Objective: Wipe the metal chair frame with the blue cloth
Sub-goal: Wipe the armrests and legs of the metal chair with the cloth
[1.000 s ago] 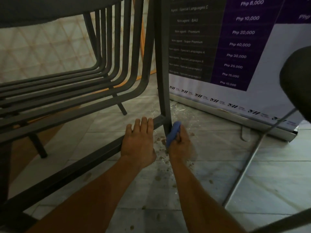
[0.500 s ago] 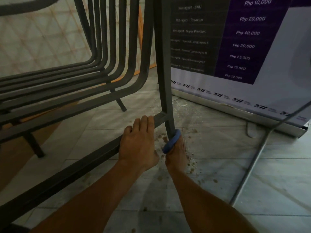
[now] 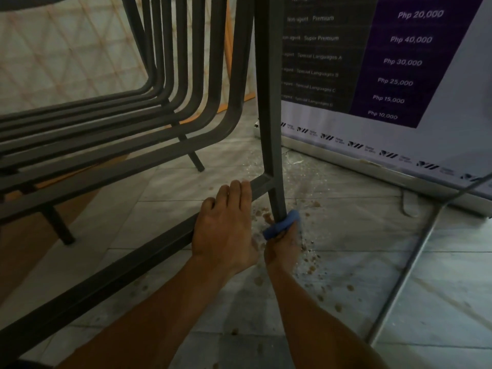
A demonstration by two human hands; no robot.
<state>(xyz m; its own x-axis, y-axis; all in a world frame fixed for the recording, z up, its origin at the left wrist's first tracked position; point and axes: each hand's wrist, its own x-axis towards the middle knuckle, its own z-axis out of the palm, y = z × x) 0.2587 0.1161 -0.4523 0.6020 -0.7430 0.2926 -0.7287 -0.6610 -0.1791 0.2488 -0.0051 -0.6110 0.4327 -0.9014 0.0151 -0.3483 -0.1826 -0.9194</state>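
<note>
A dark grey metal chair frame (image 3: 269, 102) stands on the tiled floor, its upright leg running down the middle of the view. My right hand (image 3: 282, 246) holds the blue cloth (image 3: 282, 225) wrapped round the bottom of that leg, close to the floor. My left hand (image 3: 226, 225) lies over the low horizontal rail of the frame, just left of the leg, fingers curled over its top. The leg's foot is hidden by the cloth and my right hand.
More stacked chair frames (image 3: 119, 129) fill the left side. A roll-up banner (image 3: 386, 75) with its metal base (image 3: 346, 161) stands at the right. A thin metal rod (image 3: 404, 267) slants across the floor. Brown specks and debris (image 3: 314, 262) lie on the tiles.
My right hand has slid the blue cloth down the leg towards the floor. My left hand has stayed on the rail. The view has tilted down a little.
</note>
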